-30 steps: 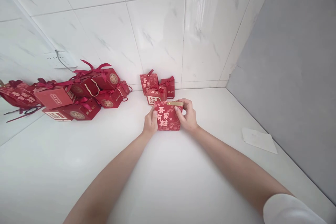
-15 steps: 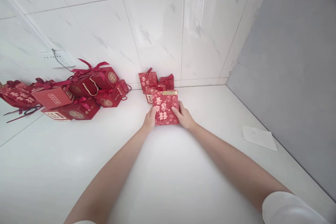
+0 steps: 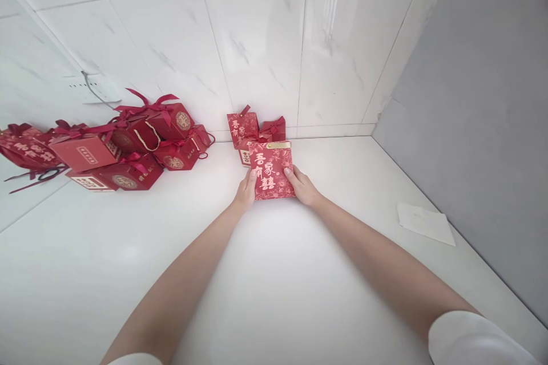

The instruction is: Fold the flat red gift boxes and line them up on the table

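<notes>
A flat red gift box [image 3: 270,170] with gold characters and a gold strip along its top edge stands upright on the white counter. My left hand [image 3: 246,191] grips its lower left side and my right hand [image 3: 302,185] grips its lower right side, thumbs on the printed front. Right behind it, against the tiled wall, stand up to three small red boxes [image 3: 242,125] with dark red ribbons.
A heap of several red gift boxes [image 3: 128,145] with ribbons and cord handles lies at the left against the wall. A white paper sheet [image 3: 423,222] lies on the counter at the right, near the grey side wall [image 3: 479,114].
The red box has gone from tilted and low to standing upright, held further from me towards the wall. My right hand slid down from its top edge to its lower right side.
</notes>
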A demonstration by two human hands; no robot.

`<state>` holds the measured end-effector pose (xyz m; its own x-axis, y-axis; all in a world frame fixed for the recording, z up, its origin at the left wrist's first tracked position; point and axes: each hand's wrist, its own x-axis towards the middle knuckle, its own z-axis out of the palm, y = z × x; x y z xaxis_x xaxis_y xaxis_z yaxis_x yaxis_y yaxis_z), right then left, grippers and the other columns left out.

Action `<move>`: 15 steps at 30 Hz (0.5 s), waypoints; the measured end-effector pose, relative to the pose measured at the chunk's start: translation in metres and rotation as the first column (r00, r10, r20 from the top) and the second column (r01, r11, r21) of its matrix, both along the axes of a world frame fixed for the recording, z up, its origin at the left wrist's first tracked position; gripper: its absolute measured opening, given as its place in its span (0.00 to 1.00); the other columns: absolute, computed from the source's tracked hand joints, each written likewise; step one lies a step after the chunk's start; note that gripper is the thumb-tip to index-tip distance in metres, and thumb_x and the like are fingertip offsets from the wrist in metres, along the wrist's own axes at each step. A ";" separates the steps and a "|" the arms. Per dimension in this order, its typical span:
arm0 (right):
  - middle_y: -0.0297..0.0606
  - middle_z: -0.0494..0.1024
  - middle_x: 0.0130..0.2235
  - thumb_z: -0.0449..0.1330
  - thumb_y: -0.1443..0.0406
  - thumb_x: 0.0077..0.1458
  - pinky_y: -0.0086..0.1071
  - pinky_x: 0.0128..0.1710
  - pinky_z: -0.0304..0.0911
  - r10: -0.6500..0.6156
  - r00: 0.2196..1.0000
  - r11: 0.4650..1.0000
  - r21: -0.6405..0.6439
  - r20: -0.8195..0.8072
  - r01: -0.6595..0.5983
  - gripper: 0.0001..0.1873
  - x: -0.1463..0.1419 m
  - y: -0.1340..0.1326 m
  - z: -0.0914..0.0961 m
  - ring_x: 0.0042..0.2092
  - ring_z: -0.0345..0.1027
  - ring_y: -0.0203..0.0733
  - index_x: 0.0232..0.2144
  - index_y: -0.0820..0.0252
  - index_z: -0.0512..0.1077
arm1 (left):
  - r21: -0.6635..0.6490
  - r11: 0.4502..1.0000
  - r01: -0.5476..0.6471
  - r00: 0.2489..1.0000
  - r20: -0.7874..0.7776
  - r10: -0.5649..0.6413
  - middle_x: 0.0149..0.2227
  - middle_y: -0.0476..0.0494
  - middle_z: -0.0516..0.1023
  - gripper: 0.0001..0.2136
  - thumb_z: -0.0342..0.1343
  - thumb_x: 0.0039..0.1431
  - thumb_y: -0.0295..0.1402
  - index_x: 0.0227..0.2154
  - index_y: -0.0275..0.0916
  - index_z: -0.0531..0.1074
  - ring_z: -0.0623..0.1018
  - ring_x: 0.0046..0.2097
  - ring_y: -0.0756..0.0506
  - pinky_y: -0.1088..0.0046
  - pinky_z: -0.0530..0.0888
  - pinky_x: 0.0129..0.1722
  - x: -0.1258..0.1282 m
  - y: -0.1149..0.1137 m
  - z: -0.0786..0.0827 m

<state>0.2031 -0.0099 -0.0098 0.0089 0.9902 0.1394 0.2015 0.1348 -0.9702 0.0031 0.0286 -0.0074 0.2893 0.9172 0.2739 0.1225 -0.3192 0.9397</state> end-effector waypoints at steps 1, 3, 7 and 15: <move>0.41 0.75 0.55 0.48 0.40 0.60 0.44 0.58 0.61 0.000 1.000 1.000 0.000 0.001 0.000 0.34 0.000 0.000 0.000 0.54 0.70 0.49 0.56 0.54 0.65 | -0.013 1.000 0.015 1.000 0.004 -0.015 0.60 0.39 0.71 0.28 0.40 0.67 0.52 0.60 0.39 0.64 0.70 0.61 0.40 0.56 0.65 0.62 0.000 0.000 0.000; 0.41 0.75 0.55 0.48 0.40 0.60 0.44 0.58 0.61 -0.001 1.000 1.000 -0.001 0.002 0.001 0.34 0.000 0.000 0.000 0.55 0.70 0.49 0.56 0.54 0.65 | -0.048 0.998 0.046 0.999 0.005 -0.046 0.60 0.39 0.70 0.28 0.39 0.67 0.52 0.60 0.40 0.64 0.69 0.62 0.40 0.57 0.65 0.63 -0.001 0.001 0.000; 0.41 0.75 0.55 0.48 0.40 0.60 0.45 0.58 0.61 -0.005 1.000 1.000 -0.004 0.002 0.005 0.34 0.000 -0.001 0.001 0.55 0.70 0.49 0.57 0.54 0.65 | -0.054 0.998 0.040 0.999 -0.024 -0.041 0.60 0.40 0.70 0.28 0.39 0.66 0.53 0.60 0.41 0.64 0.70 0.61 0.41 0.59 0.66 0.62 -0.002 0.001 0.001; 0.41 0.75 0.55 0.49 0.40 0.60 0.44 0.57 0.63 -0.002 1.000 1.000 -0.006 -0.001 0.002 0.33 0.000 -0.002 0.001 0.53 0.71 0.49 0.57 0.53 0.65 | -0.049 0.998 0.032 0.999 -0.028 -0.033 0.59 0.41 0.71 0.27 0.40 0.66 0.53 0.60 0.42 0.64 0.71 0.60 0.40 0.58 0.67 0.62 -0.002 0.001 0.002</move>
